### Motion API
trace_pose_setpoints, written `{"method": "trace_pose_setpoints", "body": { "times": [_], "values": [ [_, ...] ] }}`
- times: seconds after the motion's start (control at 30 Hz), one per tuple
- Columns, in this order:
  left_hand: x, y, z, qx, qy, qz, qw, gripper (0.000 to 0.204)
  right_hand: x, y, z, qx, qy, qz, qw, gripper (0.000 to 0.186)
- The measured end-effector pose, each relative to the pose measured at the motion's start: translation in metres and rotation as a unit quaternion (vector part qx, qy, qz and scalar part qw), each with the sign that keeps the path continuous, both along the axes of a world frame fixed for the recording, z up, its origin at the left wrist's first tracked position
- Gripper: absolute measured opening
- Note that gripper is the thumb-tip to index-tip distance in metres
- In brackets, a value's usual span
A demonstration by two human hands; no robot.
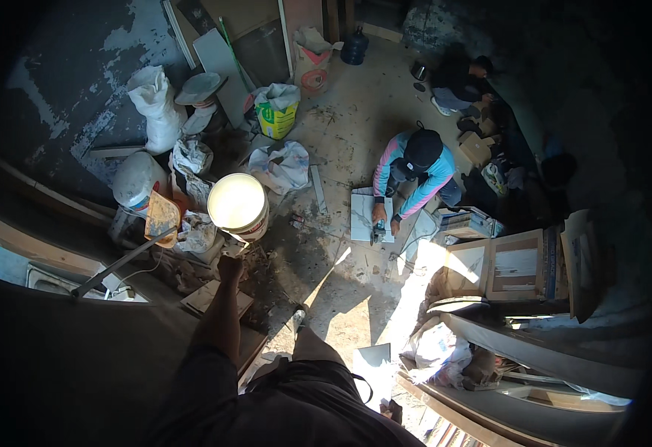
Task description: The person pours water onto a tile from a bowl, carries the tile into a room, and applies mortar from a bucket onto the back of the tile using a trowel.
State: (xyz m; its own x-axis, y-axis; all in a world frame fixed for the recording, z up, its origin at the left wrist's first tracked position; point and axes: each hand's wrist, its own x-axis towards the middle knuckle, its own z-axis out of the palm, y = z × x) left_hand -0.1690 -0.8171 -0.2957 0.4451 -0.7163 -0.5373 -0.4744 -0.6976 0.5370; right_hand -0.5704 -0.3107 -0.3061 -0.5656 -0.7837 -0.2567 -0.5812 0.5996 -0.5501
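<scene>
My left hand (pixel 230 270) reaches forward, its fingers curled closed, just on the near side of a large white bucket (pixel 260 225). The bucket has a pale, brightly sunlit inside and some printing on its wall. Whether the fingers hold its handle or something else is too small to make out. Left of the bucket is a dirty orange, flat-faced piece (pixel 162 220), with a long grey pole (pixel 121 270) slanting from it. Flat square pieces (pixel 218 299) lie below my forearm. My right hand is out of the picture.
Ahead, a crouching co-worker (pixel 422 160) holds a tool on a white marbled tile (pixel 363 217). Another person (pixel 460 82) sits at the far right. Sacks (pixel 156 112), a yellow-green bag (pixel 277 119) and boards line the left; cardboard boxes (pixel 516 264) stand at right.
</scene>
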Motion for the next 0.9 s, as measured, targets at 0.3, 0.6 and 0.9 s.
{"method": "trace_pose_setpoints", "body": {
  "times": [0.3,0.6,0.9],
  "values": [
    [0.116,-0.039,-0.056,-0.094,0.057,0.006,0.994,0.022,-0.022,-0.166,-0.031,0.175,-0.078,0.079,0.978,0.023],
    [0.12,-0.089,-0.076,0.189,0.144,0.099,0.966,0.021,0.002,-0.42,0.001,0.28,-0.048,0.087,0.955,0.028],
    [0.061,-0.425,-0.041,0.003,0.219,0.031,0.975,0.017,-0.012,-0.683,0.007,0.216,-0.066,0.038,0.973,0.024]
  ]
}}
